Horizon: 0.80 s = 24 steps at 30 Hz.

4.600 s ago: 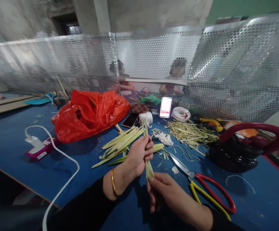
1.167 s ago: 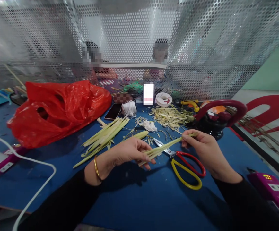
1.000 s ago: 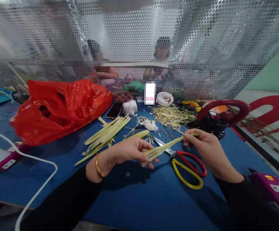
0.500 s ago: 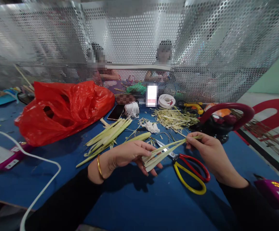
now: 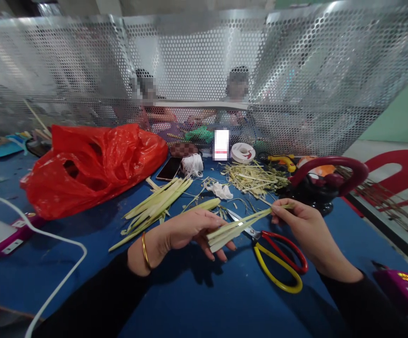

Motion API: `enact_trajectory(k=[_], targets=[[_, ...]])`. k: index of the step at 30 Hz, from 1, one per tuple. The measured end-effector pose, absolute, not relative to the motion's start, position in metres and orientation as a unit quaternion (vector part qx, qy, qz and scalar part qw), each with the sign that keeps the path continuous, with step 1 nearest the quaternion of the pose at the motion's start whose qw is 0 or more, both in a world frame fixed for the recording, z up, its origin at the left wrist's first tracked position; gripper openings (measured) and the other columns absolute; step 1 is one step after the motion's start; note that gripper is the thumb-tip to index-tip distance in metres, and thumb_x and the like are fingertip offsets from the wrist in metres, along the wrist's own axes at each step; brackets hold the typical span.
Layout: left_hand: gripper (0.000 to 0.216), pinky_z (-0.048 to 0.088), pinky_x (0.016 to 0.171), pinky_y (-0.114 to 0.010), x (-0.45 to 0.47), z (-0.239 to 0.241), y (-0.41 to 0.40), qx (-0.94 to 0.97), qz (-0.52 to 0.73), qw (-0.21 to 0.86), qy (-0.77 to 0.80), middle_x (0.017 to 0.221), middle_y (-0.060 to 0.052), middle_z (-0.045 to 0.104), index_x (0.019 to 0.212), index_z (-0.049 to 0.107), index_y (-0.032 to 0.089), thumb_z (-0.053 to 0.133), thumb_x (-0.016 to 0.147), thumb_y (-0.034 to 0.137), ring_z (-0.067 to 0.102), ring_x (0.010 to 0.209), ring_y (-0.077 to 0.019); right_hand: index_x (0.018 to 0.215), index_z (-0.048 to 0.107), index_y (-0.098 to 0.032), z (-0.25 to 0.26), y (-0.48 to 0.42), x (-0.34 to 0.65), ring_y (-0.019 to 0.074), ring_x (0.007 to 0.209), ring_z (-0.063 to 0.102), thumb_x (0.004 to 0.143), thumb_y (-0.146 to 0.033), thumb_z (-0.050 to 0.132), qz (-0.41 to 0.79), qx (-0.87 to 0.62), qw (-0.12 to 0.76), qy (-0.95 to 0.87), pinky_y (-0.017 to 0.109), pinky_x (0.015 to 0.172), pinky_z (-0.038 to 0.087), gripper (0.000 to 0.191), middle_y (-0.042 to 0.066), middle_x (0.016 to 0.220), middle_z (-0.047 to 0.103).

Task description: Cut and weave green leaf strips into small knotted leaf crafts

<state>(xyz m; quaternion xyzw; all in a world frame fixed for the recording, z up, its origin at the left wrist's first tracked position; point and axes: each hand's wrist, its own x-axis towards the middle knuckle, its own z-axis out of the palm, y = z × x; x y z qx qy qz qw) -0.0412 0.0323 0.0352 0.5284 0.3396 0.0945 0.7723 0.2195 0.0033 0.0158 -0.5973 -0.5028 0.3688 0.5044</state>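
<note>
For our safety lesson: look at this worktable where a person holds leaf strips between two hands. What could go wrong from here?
1. The scissors lie open on the table right under the leaf strips; the left hand or right hand could brush the blades.
2. The strips are pinched only at their ends and fan apart, so they may split or slip loose.
3. The white cable loops over the table edge and might snag a sleeve.

No readable text, brand or number anywhere. White card at 12 o'clock on bench: blurred out. Tape roll just beside it: red mark, illegible. Purple power strip at 4 o'clock: white labels, too small.
</note>
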Motion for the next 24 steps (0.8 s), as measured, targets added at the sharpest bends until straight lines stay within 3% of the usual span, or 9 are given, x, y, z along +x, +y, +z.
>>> enact_trajectory(k=[6, 11, 19, 24], targets=[[0.033, 0.049, 0.054, -0.025, -0.045, 0.03, 0.035, 0.57, 0.083, 0.745, 0.336, 0.098, -0.015, 0.071, 0.093, 0.07, 0.012, 0.058, 0.084, 0.041, 0.067, 0.069, -0.0171, 0.068, 0.064, -0.017, 0.019, 0.002, 0.218, 0.0147, 0.054, 0.052, 0.067, -0.054, 0.075, 0.36, -0.601, 0.505, -0.504, 0.027, 0.052, 0.044, 0.038, 0.002, 0.056, 0.059], [0.023, 0.048, 0.057, -0.028, -0.047, 0.025, 0.036, 0.586, 0.088, 0.727, 0.346, 0.086, -0.011, 0.07, 0.085, 0.071, 0.014, 0.068, 0.076, 0.035, 0.065, 0.065, -0.0164, 0.068, 0.064, -0.018, 0.019, 0.002, 0.217, 0.0142, 0.055, 0.052, 0.067, -0.051, 0.075, 0.371, -0.596, 0.512, -0.496, 0.026, 0.053, 0.044, 0.034, 0.001, 0.057, 0.059], [0.019, 0.041, 0.055, -0.025, -0.049, 0.029, 0.04, 0.669, 0.076, 0.63, 0.387, 0.069, -0.007, 0.068, 0.076, 0.073, 0.015, 0.068, 0.074, 0.033, 0.058, 0.056, -0.013, 0.071, 0.065, -0.017, 0.018, 0.0, 0.212, 0.013, 0.052, 0.052, 0.069, -0.043, 0.074, 0.393, -0.572, 0.528, -0.49, 0.026, 0.052, 0.042, 0.028, 0.0, 0.055, 0.059], [0.044, 0.041, 0.056, -0.026, -0.048, 0.042, 0.037, 0.694, 0.055, 0.611, 0.376, 0.078, -0.009, 0.069, 0.084, 0.073, 0.016, 0.049, 0.087, 0.053, 0.058, 0.062, -0.0155, 0.069, 0.064, -0.017, 0.014, -0.014, 0.186, 0.0122, 0.05, 0.05, 0.07, -0.042, 0.073, 0.469, -0.537, 0.515, -0.475, 0.026, 0.051, 0.041, 0.027, -0.001, 0.053, 0.059]])
